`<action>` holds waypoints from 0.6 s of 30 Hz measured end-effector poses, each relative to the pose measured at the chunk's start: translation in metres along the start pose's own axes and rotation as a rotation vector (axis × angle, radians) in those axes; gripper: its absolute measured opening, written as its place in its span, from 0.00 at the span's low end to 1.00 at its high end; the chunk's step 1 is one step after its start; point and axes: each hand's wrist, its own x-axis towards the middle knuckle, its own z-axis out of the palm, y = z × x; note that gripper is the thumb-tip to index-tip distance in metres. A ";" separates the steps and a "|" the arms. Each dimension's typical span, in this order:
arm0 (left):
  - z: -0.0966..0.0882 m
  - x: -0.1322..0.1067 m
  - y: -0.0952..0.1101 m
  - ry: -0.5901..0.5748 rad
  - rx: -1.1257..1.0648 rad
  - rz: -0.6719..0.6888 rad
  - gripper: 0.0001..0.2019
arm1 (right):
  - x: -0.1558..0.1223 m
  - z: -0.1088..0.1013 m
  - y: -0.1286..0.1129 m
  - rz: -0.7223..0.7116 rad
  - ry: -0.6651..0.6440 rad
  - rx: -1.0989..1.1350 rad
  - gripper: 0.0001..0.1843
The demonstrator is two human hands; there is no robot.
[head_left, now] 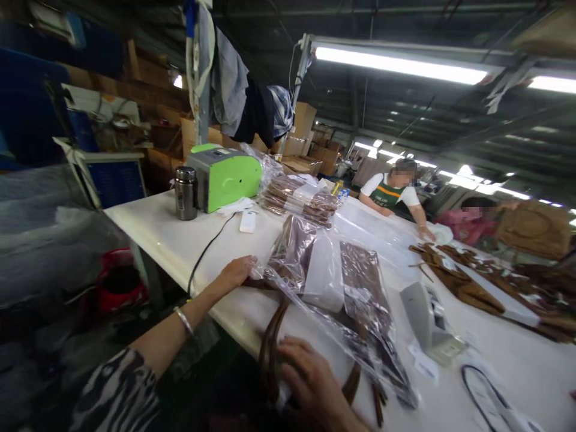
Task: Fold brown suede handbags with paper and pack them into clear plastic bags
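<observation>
My left hand (234, 273) rests on the white table (162, 234), its fingers closed on the edge of a clear plastic bag (333, 288) with brown leather pieces inside. My right hand (310, 378) is at the near table edge, fingers curled over a bundle of brown leather straps (271, 348) that hang over the edge. More bagged brown pieces (365, 282) lie just beyond the hands.
A green and grey machine (225, 175) and a steel flask (186, 193) stand at the far left, a black cable (207, 249) running from them. A stack of bagged goods (299, 201), a grey dispenser (425, 321), loose brown straps (472, 282). Two people (396, 192) work across the table.
</observation>
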 end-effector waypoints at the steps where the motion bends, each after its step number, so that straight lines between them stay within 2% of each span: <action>1: -0.001 0.003 0.002 -0.012 -0.024 -0.011 0.15 | 0.031 0.013 -0.007 -0.067 0.004 -0.023 0.18; 3: -0.004 0.004 0.005 -0.058 -0.081 -0.042 0.20 | 0.087 0.028 -0.014 -0.123 0.079 -0.119 0.21; 5: -0.007 0.002 0.008 -0.119 -0.156 -0.078 0.26 | 0.133 0.031 -0.015 -0.130 0.178 -0.271 0.24; 8: -0.009 -0.004 0.013 -0.204 -0.293 -0.108 0.35 | 0.178 0.025 -0.012 -0.161 0.235 -0.468 0.22; 10: -0.008 -0.008 0.015 -0.251 -0.383 -0.096 0.39 | 0.194 0.021 -0.009 -0.206 0.190 -0.506 0.19; 14: -0.006 -0.008 0.015 -0.254 -0.428 -0.026 0.38 | 0.202 0.021 -0.006 -0.272 0.080 -0.540 0.27; 18: -0.011 -0.001 0.006 -0.182 -0.295 -0.007 0.25 | 0.203 0.027 -0.005 -0.231 0.046 -0.576 0.16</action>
